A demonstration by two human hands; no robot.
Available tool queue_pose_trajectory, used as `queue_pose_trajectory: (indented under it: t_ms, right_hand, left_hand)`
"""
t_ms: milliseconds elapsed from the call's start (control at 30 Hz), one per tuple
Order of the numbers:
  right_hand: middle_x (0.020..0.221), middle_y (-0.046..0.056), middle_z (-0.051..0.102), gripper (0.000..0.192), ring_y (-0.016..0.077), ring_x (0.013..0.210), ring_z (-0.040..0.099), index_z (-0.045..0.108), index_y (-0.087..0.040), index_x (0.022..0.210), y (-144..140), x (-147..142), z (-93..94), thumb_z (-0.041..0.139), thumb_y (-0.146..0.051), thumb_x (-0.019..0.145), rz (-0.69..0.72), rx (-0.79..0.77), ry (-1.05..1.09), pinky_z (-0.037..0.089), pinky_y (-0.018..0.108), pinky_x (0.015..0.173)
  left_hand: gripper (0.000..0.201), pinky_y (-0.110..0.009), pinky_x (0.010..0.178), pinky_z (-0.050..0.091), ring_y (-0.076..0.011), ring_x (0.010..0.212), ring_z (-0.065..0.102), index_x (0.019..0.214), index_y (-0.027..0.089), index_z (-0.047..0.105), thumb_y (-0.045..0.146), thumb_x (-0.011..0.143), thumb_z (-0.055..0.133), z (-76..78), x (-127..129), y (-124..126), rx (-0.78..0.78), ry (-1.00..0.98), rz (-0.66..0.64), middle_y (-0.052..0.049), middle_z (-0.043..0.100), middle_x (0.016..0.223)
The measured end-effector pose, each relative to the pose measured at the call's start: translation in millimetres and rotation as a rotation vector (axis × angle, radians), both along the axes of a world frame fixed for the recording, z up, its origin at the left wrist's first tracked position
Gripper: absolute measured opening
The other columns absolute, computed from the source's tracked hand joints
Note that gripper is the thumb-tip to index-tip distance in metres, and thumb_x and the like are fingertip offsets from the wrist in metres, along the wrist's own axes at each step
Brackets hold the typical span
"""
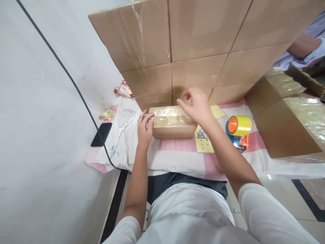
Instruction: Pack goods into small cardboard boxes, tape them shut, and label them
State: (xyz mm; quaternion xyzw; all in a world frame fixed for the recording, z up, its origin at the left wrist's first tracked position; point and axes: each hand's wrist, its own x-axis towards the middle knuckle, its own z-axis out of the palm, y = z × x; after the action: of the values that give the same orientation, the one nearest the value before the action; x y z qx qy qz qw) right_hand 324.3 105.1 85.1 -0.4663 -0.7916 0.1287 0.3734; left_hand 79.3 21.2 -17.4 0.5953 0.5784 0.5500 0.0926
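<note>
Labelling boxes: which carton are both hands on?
The small taped box lying alone on the cloth. Left hand grips its left end, right hand rests on top; the other cartons are untouched.

The small box [172, 126] is showing matt brown cardboard, with a glossy, wrinkled band of clear tape [167, 112] shining along its top. The stacked cartons [193, 44] behind are looking like the same dull cardboard under slick tape strips. The cloth [182, 149] is lying soft and matt. The tape dispenser [238, 132] is gleaming as smooth plastic. The slotted spoon [124, 122] is looking like white plastic.
</note>
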Motion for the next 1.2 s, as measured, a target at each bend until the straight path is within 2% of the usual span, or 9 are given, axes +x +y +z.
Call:
queue_pose_trajectory:
  t_ms: [100, 167, 267, 367, 500, 600, 733, 1000, 1200]
  right_hand:
    - [0.134, 0.016, 0.061, 0.058, 0.0356, 0.125, 0.057, 0.057, -0.023, 0.134, -22.2, 54.8, -38.6, 0.068, -0.059, 0.090, 0.036, -0.083, 0.150, 0.046, 0.058, 0.108]
    - [0.156, 0.019, 0.047, 0.086, 0.0376, 0.139, 0.050, 0.038, -0.026, 0.155, -38.0, 75.1, -70.4, 0.071, -0.064, 0.086, 0.149, -0.243, 0.192, 0.044, 0.060, 0.113]
    - [0.173, 0.019, 0.022, 0.117, 0.0397, 0.157, 0.029, 0.010, -0.029, 0.167, -55.4, 76.9, -107.7, 0.079, -0.064, 0.079, 0.269, -0.424, 0.211, 0.034, 0.063, 0.122]
    - [0.175, 0.016, 0.016, 0.126, 0.0393, 0.162, 0.017, 0.002, -0.026, 0.169, -60.0, 65.2, -121.7, 0.083, -0.051, 0.076, 0.285, -0.408, 0.179, 0.023, 0.062, 0.129]
    - [0.172, 0.013, 0.028, 0.102, 0.0380, 0.155, 0.033, 0.021, -0.024, 0.168, -50.3, 78.1, -118.1, 0.070, -0.025, 0.078, 0.216, -0.363, 0.112, 0.036, 0.060, 0.123]
    - [0.154, 0.015, 0.054, 0.073, 0.0354, 0.132, 0.056, 0.050, -0.019, 0.155, -40.5, 109.7, -116.1, 0.058, -0.017, 0.082, 0.007, -0.371, 0.082, 0.049, 0.057, 0.110]
    - [0.124, 0.014, 0.069, 0.046, 0.0357, 0.119, 0.057, 0.070, -0.018, 0.133, -37.8, 138.0, -117.8, 0.057, -0.018, 0.090, -0.094, -0.365, -0.144, 0.048, 0.057, 0.107]
    - [0.111, 0.015, 0.060, 0.031, 0.0326, 0.109, 0.054, 0.077, -0.022, 0.115, -35.7, 117.6, -130.9, 0.055, -0.017, 0.094, -0.029, -0.302, -0.328, 0.046, 0.052, 0.107]
    - [0.088, 0.008, 0.066, 0.018, 0.0251, 0.090, 0.059, 0.068, -0.020, 0.089, -29.2, 118.8, -140.2, 0.051, -0.012, 0.092, -0.075, -0.277, -0.217, 0.045, 0.044, 0.103]
  left_hand:
    - [0.039, -0.043, 0.124, 0.036, -0.0269, 0.142, 0.052, 0.127, 0.021, 0.069, 0.039, 0.102, 0.046, -9.1, 0.3, 2.1, 0.015, -0.116, -0.099, -0.012, 0.064, 0.141]
    - [0.042, -0.041, 0.122, 0.038, -0.0268, 0.139, 0.054, 0.128, 0.022, 0.068, 0.045, 0.102, 0.046, -16.7, 1.6, 4.9, 0.024, -0.185, -0.106, -0.010, 0.066, 0.136]
    - [0.047, -0.040, 0.121, 0.039, -0.0269, 0.135, 0.056, 0.129, 0.022, 0.068, 0.053, 0.099, 0.047, -26.9, 2.0, 9.5, 0.060, -0.244, -0.086, -0.009, 0.066, 0.137]
    - [0.049, -0.040, 0.119, 0.040, -0.0271, 0.134, 0.057, 0.130, 0.022, 0.068, 0.053, 0.096, 0.049, -34.1, -2.0, 12.6, 0.098, -0.291, -0.095, -0.008, 0.066, 0.137]
    - [0.052, -0.042, 0.120, 0.039, -0.0277, 0.135, 0.055, 0.130, 0.022, 0.068, 0.053, 0.094, 0.045, -40.9, -11.9, 13.6, 0.131, -0.368, -0.042, -0.007, 0.066, 0.137]
    - [0.052, -0.042, 0.118, 0.040, -0.0276, 0.135, 0.056, 0.128, 0.022, 0.067, 0.051, 0.093, 0.041, -43.8, -16.8, 14.2, 0.149, -0.500, 0.006, -0.007, 0.065, 0.136]
    - [0.053, -0.041, 0.116, 0.042, -0.0269, 0.132, 0.057, 0.126, 0.019, 0.065, 0.050, 0.092, 0.039, -44.9, -16.3, 15.6, 0.176, -0.622, 0.009, -0.009, 0.064, 0.135]
    - [0.051, -0.040, 0.118, 0.040, -0.0265, 0.132, 0.057, 0.123, 0.017, 0.068, 0.047, 0.090, 0.042, -45.0, -17.1, 13.0, 0.222, -0.711, -0.060, -0.010, 0.067, 0.134]
    - [0.050, -0.041, 0.118, 0.041, -0.0270, 0.132, 0.058, 0.121, 0.019, 0.069, 0.046, 0.088, 0.044, -41.6, -18.8, 10.2, 0.213, -0.747, -0.065, -0.008, 0.067, 0.133]
